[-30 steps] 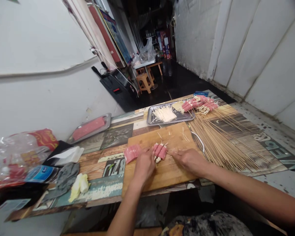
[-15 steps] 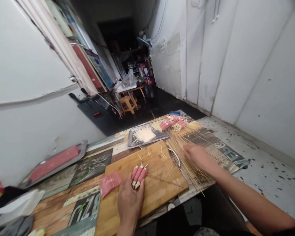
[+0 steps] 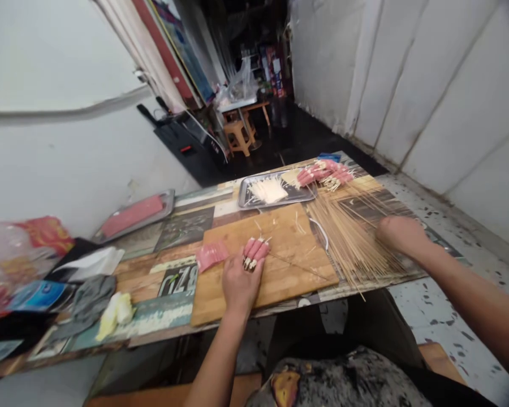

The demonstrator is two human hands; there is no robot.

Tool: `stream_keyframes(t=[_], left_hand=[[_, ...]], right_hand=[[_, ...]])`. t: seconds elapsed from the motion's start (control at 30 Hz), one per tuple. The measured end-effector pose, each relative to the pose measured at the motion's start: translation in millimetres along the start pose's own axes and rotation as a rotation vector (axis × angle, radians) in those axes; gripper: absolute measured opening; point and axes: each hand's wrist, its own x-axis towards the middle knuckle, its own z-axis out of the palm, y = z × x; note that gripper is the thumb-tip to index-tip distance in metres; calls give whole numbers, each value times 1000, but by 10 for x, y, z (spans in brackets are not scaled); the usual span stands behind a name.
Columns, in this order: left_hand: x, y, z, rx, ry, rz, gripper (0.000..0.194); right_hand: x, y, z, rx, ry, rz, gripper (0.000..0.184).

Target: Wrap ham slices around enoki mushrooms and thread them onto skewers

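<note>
Left hand [image 3: 240,281]'s gripping three meat rolls [image 3: 255,251] on the cutting board [image 3: 267,254]. Right hand [image 3: 401,234]'s over by the skewers [image 3: 348,237], fingers curled, can't tell if it's holding one.

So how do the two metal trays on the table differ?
The left tray holds a pink slab of meat; the middle tray holds pale, thin-stemmed mushrooms. The left tray sits near the wall, the middle tray just beyond the cutting board. Both look shallow and metallic.

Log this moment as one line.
left hand: holding three meat rolls on cutting board; right hand: at skewer pile, grip unclear; one skewer: extends right from rolls; meat slices: left of rolls
</note>
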Motion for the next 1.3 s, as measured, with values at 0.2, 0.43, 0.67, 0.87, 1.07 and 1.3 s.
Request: stream_keyframes(t=[0.2, 0.43, 0.67, 0.87, 1.07, 1.3], left_hand=[[12, 25, -10, 43, 25, -6, 45], [22, 41, -33, 8, 45, 19, 42], [35, 69, -34, -14, 59, 19, 40], [20, 59, -23, -1, 57, -12, 44], [18, 62, -32, -11, 43, -27, 44], [27, 68, -43, -20, 38, -19, 42]], right_hand=[[-5, 147, -21, -91, 231, -116, 26], [-651, -215, -149, 35, 550, -343, 20], [-1040, -1120, 28, 410, 516, -821, 43], [-1052, -1249, 199, 366, 517, -819, 45], [-1099, -1231, 180, 336, 508, -835, 43], [-1060, -1276, 208, 353, 533, -822, 39]])
